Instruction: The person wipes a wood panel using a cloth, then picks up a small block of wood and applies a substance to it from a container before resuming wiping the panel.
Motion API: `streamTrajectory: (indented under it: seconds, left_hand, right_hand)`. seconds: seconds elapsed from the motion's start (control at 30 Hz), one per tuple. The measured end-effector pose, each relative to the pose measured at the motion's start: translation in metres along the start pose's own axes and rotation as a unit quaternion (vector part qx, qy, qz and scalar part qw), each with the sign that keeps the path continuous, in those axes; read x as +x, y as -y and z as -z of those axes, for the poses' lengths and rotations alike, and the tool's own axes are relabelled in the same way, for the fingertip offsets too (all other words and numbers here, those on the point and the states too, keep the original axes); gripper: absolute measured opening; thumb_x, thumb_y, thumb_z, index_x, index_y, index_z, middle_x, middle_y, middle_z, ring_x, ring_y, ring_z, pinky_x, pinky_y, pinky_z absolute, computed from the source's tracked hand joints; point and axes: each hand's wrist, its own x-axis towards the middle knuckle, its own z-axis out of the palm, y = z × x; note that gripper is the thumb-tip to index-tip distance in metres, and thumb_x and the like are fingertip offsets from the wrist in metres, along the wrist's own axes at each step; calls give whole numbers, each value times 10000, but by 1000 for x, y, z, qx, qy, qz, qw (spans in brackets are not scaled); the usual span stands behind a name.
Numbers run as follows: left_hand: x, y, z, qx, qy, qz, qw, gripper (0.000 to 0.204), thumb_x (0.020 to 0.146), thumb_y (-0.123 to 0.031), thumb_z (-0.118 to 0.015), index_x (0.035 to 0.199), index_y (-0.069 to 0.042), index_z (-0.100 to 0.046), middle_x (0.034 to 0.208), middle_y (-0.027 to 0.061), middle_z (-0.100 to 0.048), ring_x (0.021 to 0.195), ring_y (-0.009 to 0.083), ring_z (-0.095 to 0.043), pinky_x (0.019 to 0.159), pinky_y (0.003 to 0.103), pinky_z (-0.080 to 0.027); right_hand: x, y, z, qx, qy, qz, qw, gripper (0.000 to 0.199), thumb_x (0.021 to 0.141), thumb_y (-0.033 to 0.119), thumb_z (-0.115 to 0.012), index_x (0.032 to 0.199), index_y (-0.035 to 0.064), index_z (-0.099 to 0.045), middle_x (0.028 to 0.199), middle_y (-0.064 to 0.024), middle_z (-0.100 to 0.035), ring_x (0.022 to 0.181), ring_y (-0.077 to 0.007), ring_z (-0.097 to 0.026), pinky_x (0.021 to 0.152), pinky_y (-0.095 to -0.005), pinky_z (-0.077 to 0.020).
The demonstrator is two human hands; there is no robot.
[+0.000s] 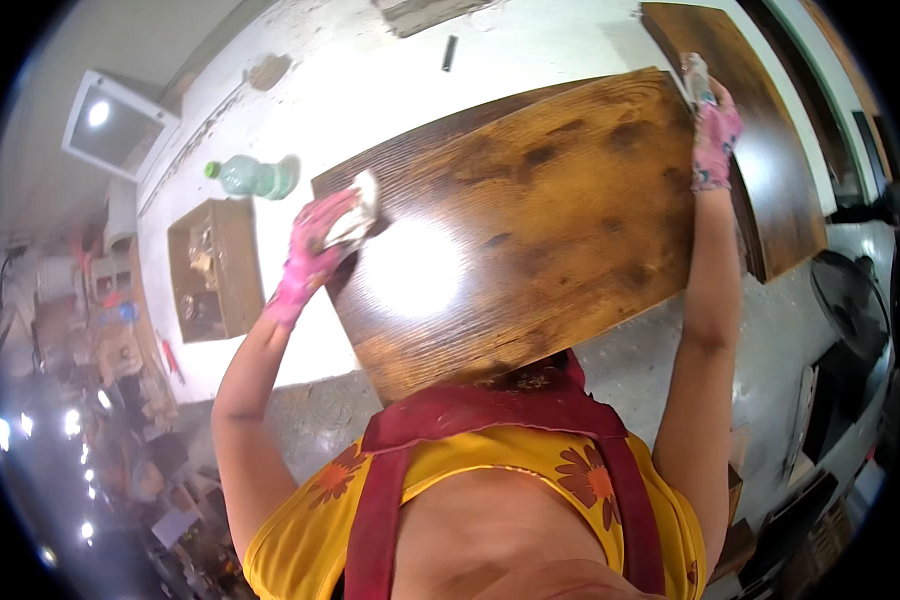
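A glossy brown wood-grain panel [540, 210] lies across the white table in front of me, its near edge close to my apron. Under its far edge shows another brown panel [440, 125]. At the left edge of the top panel, my left hand [313, 235], in a pink glove, is closed on a crumpled white cloth [362, 208]. My right hand [716, 130], in a pink patterned glove, is at the far right corner, closed round a second whitish cloth [695, 75]. The underside of each hand's grip is hidden.
More brown panels [760, 140] lie along the right side. Left on the white table [320, 110] are a green plastic bottle [255, 177] and an open wooden box [238, 265] with small items. A short dark piece [450, 53] lies at the back. A black fan [850, 300] stands right.
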Motion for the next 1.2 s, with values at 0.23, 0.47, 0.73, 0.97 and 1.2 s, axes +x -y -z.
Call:
streamTrajectory:
  seconds: [0.23,0.47,0.73,0.97,1.2]
  left_hand:
    - [54,-42,-36,-55,-36,-38,997,626,604,18,-580,1225,-56,-576,1328,124,-524,1199,293,-508,1034,406,-369]
    - [202,-116,-122,-113,-73,-72,988,538,680,-29,-561,1212,-104,-584,1286,69,-547,1132,275,-521,991,341,-411]
    - [212,-126,-123,-122,-65,-64,988,533,674,-13,-555,1195,-116,-596,1255,66,-564,1118,297,-533,977,347,-432]
    - [214,-120,-129,-113,-70,-74,988,515,692,-28,-580,1198,-126,-598,1254,75,-565,1118,296,-537,977,365,-430]
    - [217,-115,-132,-97,-79,-96,987,471,723,-86,-625,1191,-118,-586,1243,82,-572,1093,302,-558,958,364,-432]
  right_hand:
    - [5,-14,-3,-105,-26,87,990,420,670,188,-647,1074,76,-659,964,-173,-669,886,-321,-642,798,-398,-503]
    - [-15,37,-7,-274,35,46,960,480,743,310,-623,1187,128,-618,1154,-181,-607,1083,-316,-574,930,-402,-440]
    - [-1,52,-4,-387,104,75,913,488,737,342,-604,1171,120,-623,1142,-173,-611,1102,-331,-556,957,-443,-399]
    - [-7,43,29,-386,132,96,908,511,703,325,-625,1170,117,-619,1108,-181,-614,1041,-335,-589,921,-440,-441]
    - [-61,45,113,-423,120,14,898,465,759,331,-621,1175,123,-614,1082,-179,-610,983,-345,-605,882,-407,-471]
